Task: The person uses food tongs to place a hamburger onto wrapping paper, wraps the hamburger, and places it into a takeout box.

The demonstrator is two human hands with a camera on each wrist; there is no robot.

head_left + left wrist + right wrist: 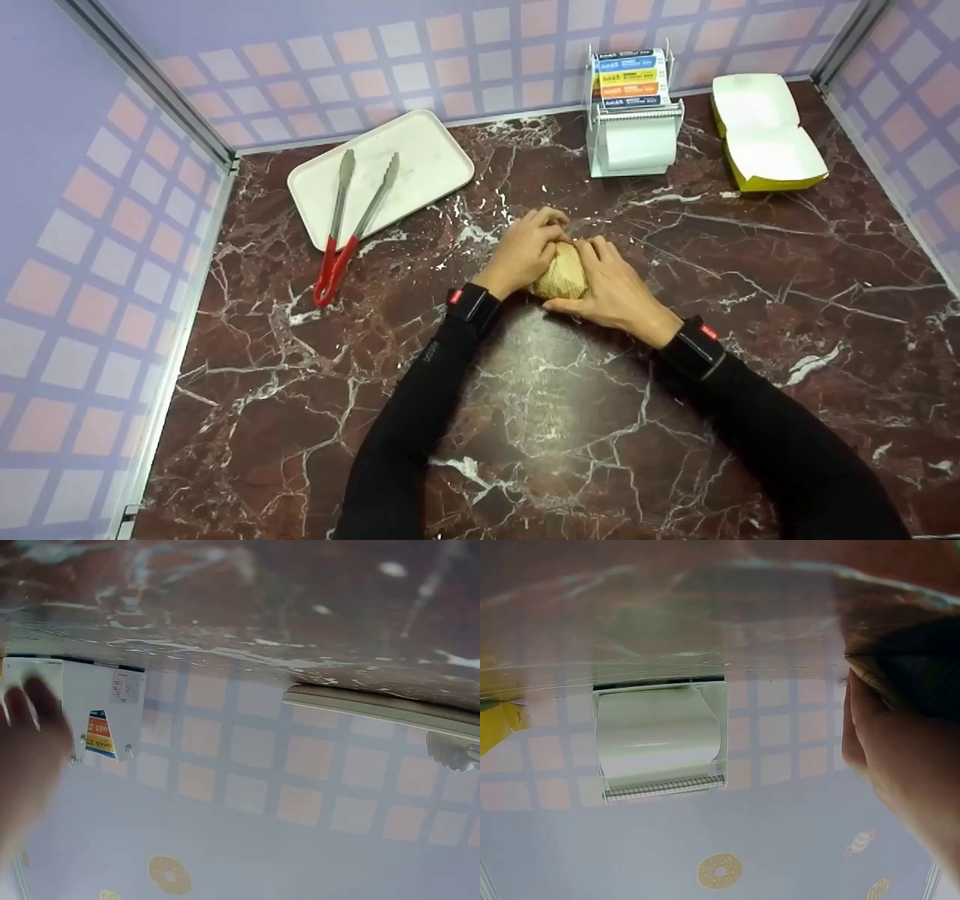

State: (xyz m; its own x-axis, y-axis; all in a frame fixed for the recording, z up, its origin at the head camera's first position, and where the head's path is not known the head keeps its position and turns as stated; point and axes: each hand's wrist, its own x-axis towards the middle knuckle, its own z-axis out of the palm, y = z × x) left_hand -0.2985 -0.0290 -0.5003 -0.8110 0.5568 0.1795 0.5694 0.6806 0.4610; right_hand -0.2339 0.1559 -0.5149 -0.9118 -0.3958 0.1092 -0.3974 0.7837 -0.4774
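Observation:
A round bundle in tan striped paper (562,276) sits on the dark marbled table between both hands; what the paper wraps is hidden. My left hand (523,251) holds its left and far side, fingers bent over the top edge. On the right side, my right hand (616,289) grips it, thumb along the near edge and fingers at the far side. The left wrist view shows only a blurred part of the left hand (30,772). In the right wrist view, the right hand (900,750) is beside a dark, shadowed part of the bundle.
A pale tray (431,154) with red-handled tongs (341,262) lies at the back left. At the back stands a wire dispenser (634,112) with a white roll and printed labels. Right of it is an opened yellow box (772,154), white inside. Patterned walls (97,217) border the table.

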